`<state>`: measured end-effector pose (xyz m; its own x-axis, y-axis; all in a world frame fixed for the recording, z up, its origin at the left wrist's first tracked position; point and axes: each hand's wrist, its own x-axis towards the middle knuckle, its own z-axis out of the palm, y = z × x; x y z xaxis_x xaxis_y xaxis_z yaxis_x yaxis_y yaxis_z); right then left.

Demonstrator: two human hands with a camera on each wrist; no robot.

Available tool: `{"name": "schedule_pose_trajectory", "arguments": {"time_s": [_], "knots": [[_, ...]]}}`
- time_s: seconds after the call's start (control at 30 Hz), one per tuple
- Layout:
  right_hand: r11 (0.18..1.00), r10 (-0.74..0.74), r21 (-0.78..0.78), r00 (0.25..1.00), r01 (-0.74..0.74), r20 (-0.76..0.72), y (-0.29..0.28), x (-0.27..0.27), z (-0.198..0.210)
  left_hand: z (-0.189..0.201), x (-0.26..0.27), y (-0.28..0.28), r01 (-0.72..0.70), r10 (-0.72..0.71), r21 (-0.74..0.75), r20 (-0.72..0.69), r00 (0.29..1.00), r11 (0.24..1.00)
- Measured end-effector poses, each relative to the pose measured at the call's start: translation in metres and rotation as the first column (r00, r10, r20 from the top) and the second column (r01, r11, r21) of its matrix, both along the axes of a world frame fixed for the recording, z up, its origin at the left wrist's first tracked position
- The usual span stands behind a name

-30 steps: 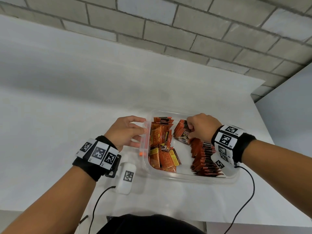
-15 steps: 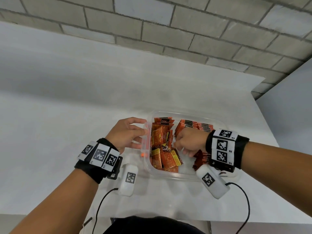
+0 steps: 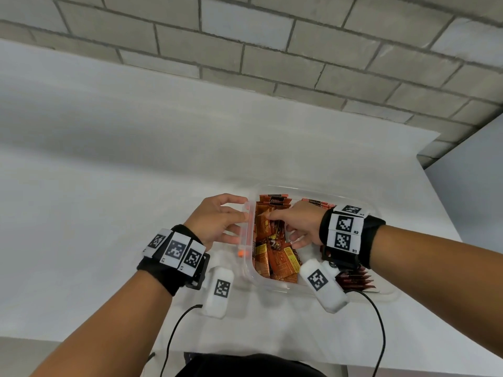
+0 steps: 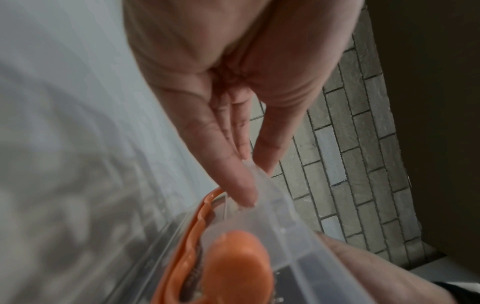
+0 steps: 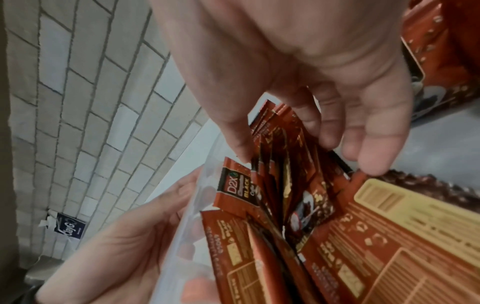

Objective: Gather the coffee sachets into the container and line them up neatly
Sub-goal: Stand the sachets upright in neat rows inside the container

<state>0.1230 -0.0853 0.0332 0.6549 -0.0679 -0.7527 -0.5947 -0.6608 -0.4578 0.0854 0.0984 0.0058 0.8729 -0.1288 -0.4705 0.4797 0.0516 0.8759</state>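
Fingers of the left hand (image 3: 217, 221) press the container (image 3: 249, 227) wall; right hand (image 3: 296, 224) splays among sachets (image 3: 275, 257).

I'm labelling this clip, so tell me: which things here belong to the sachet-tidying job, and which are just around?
Part of the job:
- coffee sachets
- clear container
- left hand, steadying the container's wall
- right hand, fingers among the sachets

Just around:
- white table
- brick wall
- blue sticker on the wall
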Motion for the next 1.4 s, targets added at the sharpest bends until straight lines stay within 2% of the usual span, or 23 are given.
{"name": "schedule_pose_trajectory", "arguments": {"time_s": [0.17, 0.3, 0.53, 0.77, 1.0, 1.13, 1.23, 1.4], "knots": [[0.999, -0.021, 0.031, 1.0, 0.022, -0.017, 0.006, 0.002, 0.0, -0.001, 0.0, 0.001, -0.003, 0.003, -0.012, -0.004, 1.0, 1.0], [1.0, -0.009, -0.002, 1.0, 0.009, -0.002, 0.008, 0.003, -0.002, -0.003, 0.0, 0.0, -0.001, 0.001, -0.016, -0.004, 1.0, 1.0], [0.997, 0.064, -0.045, 0.998, -0.065, -0.024, 0.011, 0.002, -0.005, -0.004, 0.001, -0.001, -0.018, 0.018, -0.002, 0.002, 1.0, 1.0], [0.997, 0.072, 0.035, 0.997, -0.071, -0.009, 0.002, 0.001, -0.005, -0.004, 0.0, 0.0, -0.016, 0.016, -0.001, 0.003, 1.0, 1.0], [0.994, 0.023, 0.106, 0.997, -0.03, 0.074, -0.015, -0.007, 0.001, -0.003, 0.0, 0.001, -0.004, 0.004, -0.003, 0.0, 1.0, 1.0], [0.995, 0.093, 0.019, 0.971, -0.099, 0.219, -0.026, -0.015, 0.008, -0.003, 0.0, 0.001, -0.003, 0.003, -0.004, 0.0, 1.0, 1.0], [0.993, 0.099, 0.037, 0.95, -0.115, 0.296, -0.031, -0.017, 0.011, -0.004, -0.001, 0.001, -0.009, 0.009, -0.006, -0.001, 1.0, 1.0], [0.992, 0.026, 0.112, 0.955, -0.062, 0.297, -0.043, -0.017, 0.02, -0.004, -0.001, 0.001, -0.015, 0.015, -0.01, 0.003, 1.0, 1.0]]}}
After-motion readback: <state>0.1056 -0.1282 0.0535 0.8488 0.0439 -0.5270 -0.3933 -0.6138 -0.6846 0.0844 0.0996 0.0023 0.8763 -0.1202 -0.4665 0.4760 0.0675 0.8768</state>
